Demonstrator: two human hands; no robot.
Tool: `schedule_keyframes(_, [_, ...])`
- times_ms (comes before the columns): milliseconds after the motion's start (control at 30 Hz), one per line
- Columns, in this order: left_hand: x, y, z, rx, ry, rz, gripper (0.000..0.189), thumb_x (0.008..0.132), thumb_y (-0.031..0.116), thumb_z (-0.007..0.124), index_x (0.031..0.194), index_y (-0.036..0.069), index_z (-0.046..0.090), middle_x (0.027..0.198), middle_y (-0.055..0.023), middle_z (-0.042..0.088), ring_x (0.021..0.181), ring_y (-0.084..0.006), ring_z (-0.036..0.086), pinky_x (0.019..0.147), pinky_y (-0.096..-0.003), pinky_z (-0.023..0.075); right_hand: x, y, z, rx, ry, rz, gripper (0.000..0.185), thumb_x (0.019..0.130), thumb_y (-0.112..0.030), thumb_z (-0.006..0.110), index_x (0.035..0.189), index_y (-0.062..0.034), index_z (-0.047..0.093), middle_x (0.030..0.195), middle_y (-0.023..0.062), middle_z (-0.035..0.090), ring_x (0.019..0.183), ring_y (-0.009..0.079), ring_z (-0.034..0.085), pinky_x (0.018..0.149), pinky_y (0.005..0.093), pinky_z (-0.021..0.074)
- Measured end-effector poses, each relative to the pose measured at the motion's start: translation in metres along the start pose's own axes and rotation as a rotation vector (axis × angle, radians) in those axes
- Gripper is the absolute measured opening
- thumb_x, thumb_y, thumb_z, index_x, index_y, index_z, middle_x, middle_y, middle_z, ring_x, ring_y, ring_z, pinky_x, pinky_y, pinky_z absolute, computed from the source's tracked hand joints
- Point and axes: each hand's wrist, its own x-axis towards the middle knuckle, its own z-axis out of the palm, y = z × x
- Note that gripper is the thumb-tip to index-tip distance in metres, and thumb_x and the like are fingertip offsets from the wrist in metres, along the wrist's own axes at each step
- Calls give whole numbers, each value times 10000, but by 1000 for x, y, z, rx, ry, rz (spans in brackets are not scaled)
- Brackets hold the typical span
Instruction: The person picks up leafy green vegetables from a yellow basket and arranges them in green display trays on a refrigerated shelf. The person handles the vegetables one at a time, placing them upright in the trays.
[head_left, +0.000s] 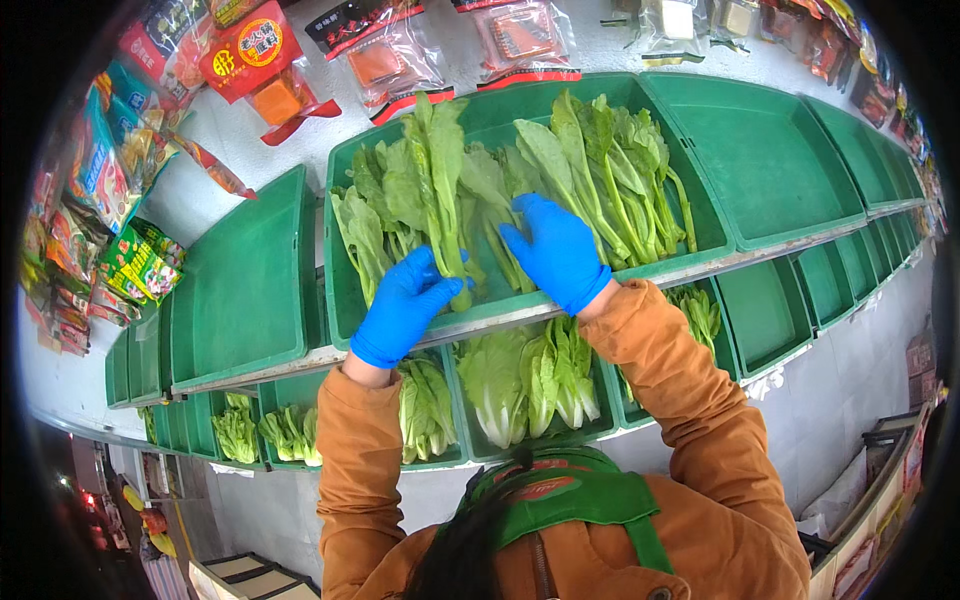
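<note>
Both my hands wear blue gloves over a green plastic tray (495, 307) of leafy green vegetables. My left hand (411, 296) has its fingers around the stem base of an upright leafy green stalk (444, 187), near the tray's front edge. Loose leafy greens (367, 195) lie to its left. Over the middle of the tray is my right hand (556, 251), its thumb and fingers apart; whether its fingertips touch the leaves beneath is unclear. A bunch of leafy greens (626, 187) with long pale stems lies on the tray's right side.
Green trays adjoin on the same shelf, at left (240, 277) and right (757, 157). On the lower shelf, trays hold Chinese cabbage (491, 382) and lettuce-like greens (427, 409). Packaged seasoning (277, 97) and other packets hang on the wall behind. A metal shelf edge (667, 279) runs along the front.
</note>
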Motion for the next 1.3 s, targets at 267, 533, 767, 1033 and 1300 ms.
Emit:
schedule_keyframes(267, [9,7,39,610,176,164,310,786,197,697,1009,37,553,693,-125,604,600,-233,590,556,-329,459,5,-1,-24,941,-449,265,300,876,-212,625,1083,-3,566,845,45,601,702,93,572,599,238,452])
schedule_keyframes(533, [22,11,51,568,276,212,240,762,100,719,930,-3,581,709,-65,600,623,-108,534,578,-266,450,3,2,-18,1055,-320,282,272,830,-139,675,1048,-6,582,851,30,607,775,86,565,660,247,475])
schedule_keyframes(767, [32,-15,44,-45,221,59,183,826,111,671,916,-21,582,774,-84,619,653,-121,579,585,-270,483,-3,-3,-12,770,-116,138,323,762,-208,740,952,6,590,743,73,595,646,118,523,596,285,463])
schedule_keyframes(1033, [34,-22,41,-321,280,-23,111,869,88,608,938,11,570,878,-98,623,788,-208,653,643,-302,555,3,-3,-18,681,-158,223,286,845,-203,660,1028,8,597,841,54,622,729,87,537,651,252,465])
schedule_keyframes(1300, [5,-10,22,-423,399,70,250,858,2,526,1106,3,556,976,-126,629,827,-248,650,713,-357,566,4,13,-13,647,90,163,255,906,-181,559,1092,-12,602,875,64,626,731,153,561,656,301,451])
